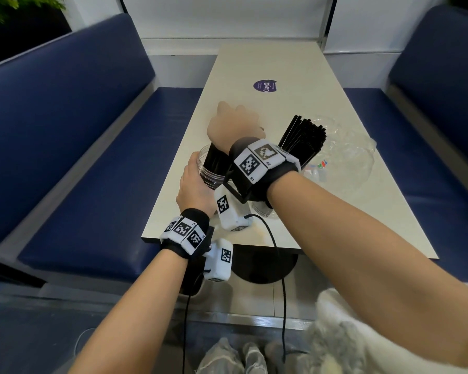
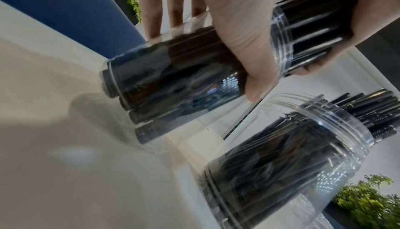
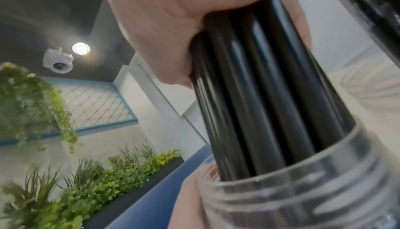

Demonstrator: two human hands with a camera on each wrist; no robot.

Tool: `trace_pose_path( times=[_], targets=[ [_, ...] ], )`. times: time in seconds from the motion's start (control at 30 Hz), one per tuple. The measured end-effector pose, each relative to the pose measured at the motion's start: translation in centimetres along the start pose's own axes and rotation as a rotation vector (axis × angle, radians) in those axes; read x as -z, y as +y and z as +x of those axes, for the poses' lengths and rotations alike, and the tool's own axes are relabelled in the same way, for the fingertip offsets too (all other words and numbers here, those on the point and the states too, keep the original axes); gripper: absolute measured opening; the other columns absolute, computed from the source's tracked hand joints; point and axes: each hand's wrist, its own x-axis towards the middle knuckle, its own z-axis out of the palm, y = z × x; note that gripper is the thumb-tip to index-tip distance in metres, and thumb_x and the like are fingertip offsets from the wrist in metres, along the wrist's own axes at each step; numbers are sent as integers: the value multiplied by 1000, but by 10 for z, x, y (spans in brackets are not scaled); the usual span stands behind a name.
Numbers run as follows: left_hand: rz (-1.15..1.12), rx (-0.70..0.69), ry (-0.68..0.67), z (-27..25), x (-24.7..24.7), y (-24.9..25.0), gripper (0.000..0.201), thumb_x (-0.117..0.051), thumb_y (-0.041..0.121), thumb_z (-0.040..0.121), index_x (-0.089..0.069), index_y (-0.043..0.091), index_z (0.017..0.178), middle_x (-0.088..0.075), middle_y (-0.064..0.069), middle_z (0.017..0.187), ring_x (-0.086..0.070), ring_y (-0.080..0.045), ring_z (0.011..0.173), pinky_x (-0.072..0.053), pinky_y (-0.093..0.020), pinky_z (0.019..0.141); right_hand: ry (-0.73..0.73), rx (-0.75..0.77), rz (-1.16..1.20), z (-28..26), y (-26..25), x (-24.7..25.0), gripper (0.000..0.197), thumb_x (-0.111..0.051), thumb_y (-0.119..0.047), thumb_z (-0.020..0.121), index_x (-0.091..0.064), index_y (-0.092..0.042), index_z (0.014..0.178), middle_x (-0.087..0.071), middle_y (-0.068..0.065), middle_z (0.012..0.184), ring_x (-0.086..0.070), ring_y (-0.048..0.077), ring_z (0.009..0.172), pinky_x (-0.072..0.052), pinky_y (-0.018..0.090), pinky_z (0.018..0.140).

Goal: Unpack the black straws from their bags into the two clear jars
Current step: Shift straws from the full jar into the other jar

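Where hand (image 1: 234, 125) grips, straw tops (image 3: 249, 32) hidden.

Two clear plastic jars with threaded necks stand near the front edge of the table. The left jar (image 1: 210, 171) holds a bundle of black straws (image 3: 255, 96) whose upper ends rise above its rim, gathered together. The right jar (image 2: 303, 155) stands just beside it, packed with black straws (image 1: 304, 139) that fan outward above its mouth. An emptied clear bag (image 1: 349, 155) lies crumpled just behind the right jar.
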Motion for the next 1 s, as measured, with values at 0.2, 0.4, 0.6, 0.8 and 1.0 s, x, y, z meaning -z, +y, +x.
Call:
trace_pose_path(
  times=[0.2,0.4,0.6,0.8,1.0],
  targets=[
    [8,4,-20,-4,5,3,82,-69,31,77,-22,29,144,-40,3,146,-44,-24,129,-38,-46,103,48,161,-207,6,5,-3,36,-29,-18,93,-51,-12,121,-48,6,133,-32,28,130,-27,45,107],
    [-22,4,-26,-7,7,4,89,-72,27,72,-21,26,145,-38,3,147,-41,-23,131,-36,-43,104,-95,165,-229,5,6,3,38,-25,-19,93,-42,-10,127,-40,11,139,-33,36,130,-25,47,107],
    [-33,-6,-23,-8,7,1,86,-71,31,74,-21,28,144,-39,4,146,-43,-23,130,-37,-44,103,46,218,-159,0,9,-3,34,-29,-21,95,-55,-19,117,-54,4,125,-44,27,119,-31,42,98],
    [-23,-14,-35,-8,6,4,83,-68,28,76,-22,29,144,-38,2,147,-42,-23,131,-38,-46,104,14,145,-208,-2,12,2,32,-29,-17,93,-49,-11,116,-50,9,127,-40,31,122,-31,43,99],
    [-13,-20,-34,-8,6,4,91,-72,28,69,-21,27,144,-41,2,144,-41,-23,131,-38,-45,102,-67,196,-257,1,15,4,36,-26,-16,92,-46,-7,120,-44,12,136,-34,33,129,-26,48,108]
  ],
)
